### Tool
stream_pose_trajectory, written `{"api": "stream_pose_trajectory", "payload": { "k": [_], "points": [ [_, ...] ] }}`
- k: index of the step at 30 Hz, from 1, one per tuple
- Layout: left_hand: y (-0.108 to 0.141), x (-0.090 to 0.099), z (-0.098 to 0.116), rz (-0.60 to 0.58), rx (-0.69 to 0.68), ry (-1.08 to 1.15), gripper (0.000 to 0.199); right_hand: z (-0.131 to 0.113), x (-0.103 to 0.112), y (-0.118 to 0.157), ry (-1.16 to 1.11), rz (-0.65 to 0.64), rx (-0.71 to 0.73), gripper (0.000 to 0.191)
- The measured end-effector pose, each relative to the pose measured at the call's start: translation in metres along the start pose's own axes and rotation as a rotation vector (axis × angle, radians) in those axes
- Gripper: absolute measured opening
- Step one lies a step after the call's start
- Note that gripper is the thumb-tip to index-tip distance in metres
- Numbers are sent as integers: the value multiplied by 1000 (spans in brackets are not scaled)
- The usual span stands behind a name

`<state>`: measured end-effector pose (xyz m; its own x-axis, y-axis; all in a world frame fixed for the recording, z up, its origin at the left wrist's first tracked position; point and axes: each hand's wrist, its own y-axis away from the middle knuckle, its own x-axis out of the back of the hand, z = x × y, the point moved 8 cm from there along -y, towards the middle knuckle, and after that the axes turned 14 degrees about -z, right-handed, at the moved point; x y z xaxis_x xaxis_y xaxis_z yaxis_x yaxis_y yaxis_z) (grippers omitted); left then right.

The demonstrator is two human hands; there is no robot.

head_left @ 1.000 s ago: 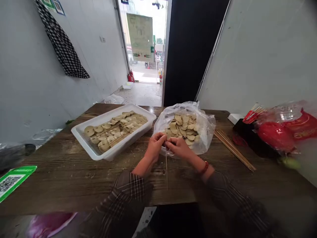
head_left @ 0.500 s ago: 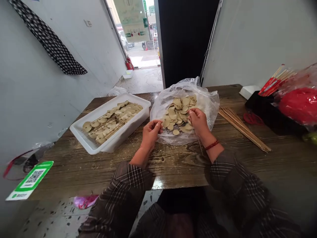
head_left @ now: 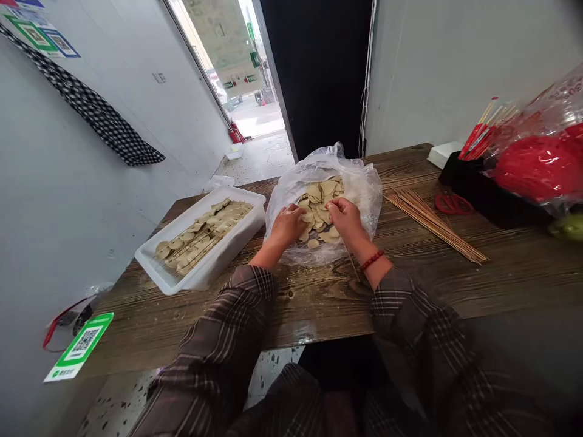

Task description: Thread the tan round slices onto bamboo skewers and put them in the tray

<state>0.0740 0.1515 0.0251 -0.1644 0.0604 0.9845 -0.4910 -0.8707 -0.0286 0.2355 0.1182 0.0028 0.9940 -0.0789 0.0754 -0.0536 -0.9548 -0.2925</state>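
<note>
Round, flat tan slices (head_left: 319, 215) lie heaped in an opened clear plastic bag (head_left: 364, 188) on the wooden table. My left hand (head_left: 288, 226) is at the heap's left side, its curled fingertips against the slices; whatever they grip is hidden. Over the right part of the heap, my right hand (head_left: 345, 217) is pinched closed on a thin skewer (head_left: 354, 267), whose lower length shows beneath the wrist. Whether a slice is on its tip I cannot tell. To the left, a white plastic tub (head_left: 214, 267) contains skewers threaded with the same slices (head_left: 200, 237).
A bundle of bare skewers (head_left: 435, 224) lies right of the bag. Beyond it are red-handled scissors (head_left: 454, 204), a black holder (head_left: 460, 170) with red-wrapped sticks, and a red plastic bag (head_left: 542, 164). A green QR card (head_left: 79, 349) is at the table's left edge.
My left hand has moved from the bag's near left edge forward onto the slices, fingers curling downward. My right hand keeps its pinch over the heap. The view has turned and tilted slightly.
</note>
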Motion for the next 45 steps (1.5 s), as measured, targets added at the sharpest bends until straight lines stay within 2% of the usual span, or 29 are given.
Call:
{"api": "stream_pose_trajectory", "payload": {
  "k": [3, 6, 9, 12, 16, 18, 21, 26, 29, 33, 41, 45],
  "points": [
    [-6, -4, 0, -47, -45, -69, 28, -1, 1, 2, -49, 41, -19, 22],
    [-10, -8, 2, -78, -97, -93, 25, -2, -2, 1, -94, 18, -23, 20],
    [-12, -8, 2, -40, -110, 22, 23, -3, -3, 1, -101, 11, -29, 19],
    [-10, 0, -14, 85, 0, 404, 18, -5, -4, 1, -98, -5, -30, 19],
    [9, -4, -40, 243, 146, 1249, 13, -9, -12, 5, -85, -72, -43, 21],
    [23, -12, -41, 227, 165, 1557, 17, -11, -21, 9, -78, -122, -50, 21],
    [44, -24, -38, 173, 235, 1765, 18, -15, -37, 18, -77, -222, -47, 24],
    [61, -28, -38, 200, 264, 1903, 14, -21, -58, 33, -26, -366, -50, 27],
    [65, -24, -43, 249, 226, 1940, 22, -22, -63, 38, -18, -397, -71, 27],
    [71, -19, -52, 341, 191, 1901, 32, -21, -69, 45, 24, -437, -82, 28],
    [74, -21, -58, 386, 229, 1811, 30, -26, -67, 51, 122, -443, -72, 28],
    [74, -19, -62, 435, 228, 1748, 23, -28, -78, 57, 187, -536, -71, 29]
  ]
}}
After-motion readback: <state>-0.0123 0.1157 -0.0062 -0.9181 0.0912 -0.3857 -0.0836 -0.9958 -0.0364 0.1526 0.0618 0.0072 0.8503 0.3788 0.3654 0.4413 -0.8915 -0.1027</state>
